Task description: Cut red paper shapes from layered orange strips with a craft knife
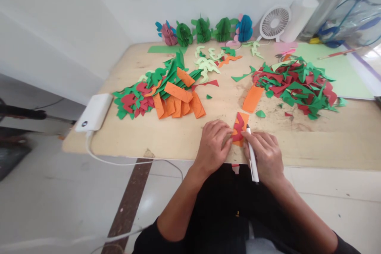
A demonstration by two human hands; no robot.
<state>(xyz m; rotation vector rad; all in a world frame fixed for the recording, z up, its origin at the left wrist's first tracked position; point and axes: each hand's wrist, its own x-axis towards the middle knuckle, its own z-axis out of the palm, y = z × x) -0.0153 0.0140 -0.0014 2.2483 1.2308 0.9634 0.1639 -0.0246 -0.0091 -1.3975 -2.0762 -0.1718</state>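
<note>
At the table's front edge lies a small orange paper rectangle (244,118) with a wavy red paper cutout (238,129) on top of it. My left hand (214,143) is closed, its thumb and bent fingers holding the cutout and paper from the left. A white pen (252,158) with black ends is gripped in my right hand (265,154); its upper end in view, by the paper's right edge, is dark, and where the tip touches is hard to see. Just beyond, another orange paper strip (252,99) lies flat.
Orange rectangles (178,92) and green and red cutouts (131,101) are piled left. Red and green scraps (297,85) heap up right. Honeycomb paper figures (203,30), a white fan (274,22) and a roll (299,20) stand behind. A power bank (94,112) with cable sits at the left edge.
</note>
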